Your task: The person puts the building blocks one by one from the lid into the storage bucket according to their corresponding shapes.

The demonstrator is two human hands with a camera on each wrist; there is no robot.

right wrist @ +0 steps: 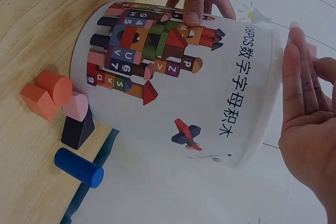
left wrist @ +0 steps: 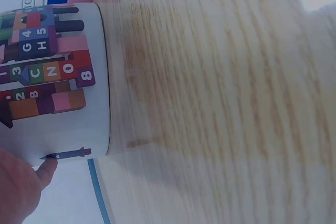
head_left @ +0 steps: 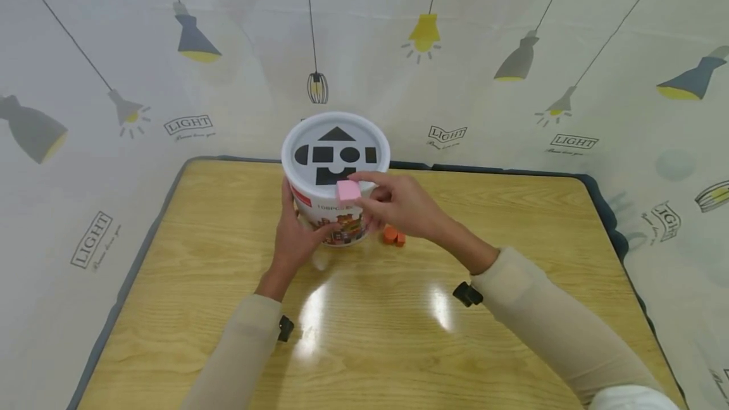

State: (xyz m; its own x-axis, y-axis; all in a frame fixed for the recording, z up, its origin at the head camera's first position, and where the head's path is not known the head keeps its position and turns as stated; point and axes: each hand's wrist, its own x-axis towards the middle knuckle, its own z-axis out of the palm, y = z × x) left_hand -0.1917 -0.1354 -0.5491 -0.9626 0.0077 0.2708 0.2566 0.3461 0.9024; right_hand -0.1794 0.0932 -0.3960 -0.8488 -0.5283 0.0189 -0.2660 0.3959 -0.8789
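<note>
Gripping with the left hand (head_left: pixel 296 236) the bucket (head_left: pixel 320 207) on its left side. Pinching the pink block (head_left: pixel 348 193) at the near rim of the lid (head_left: pixel 309 174), beside the arch-shaped hole (head_left: pixel 326 178), between thumb and fingers of the right hand (head_left: pixel 401 201). Could jam it by offering the wrong face; could drop it by loosening early, perhaps beside the orange blocks (head_left: pixel 390 235) farther right.

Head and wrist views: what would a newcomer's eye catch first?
The white bucket, far back on the table, its lid bearing black shapes. Then the pink block, pinched in the right hand at the lid's near rim, while the left hand holds the bucket's side. In the right wrist view, a blue cylinder and other blocks lie beside the bucket.
</note>
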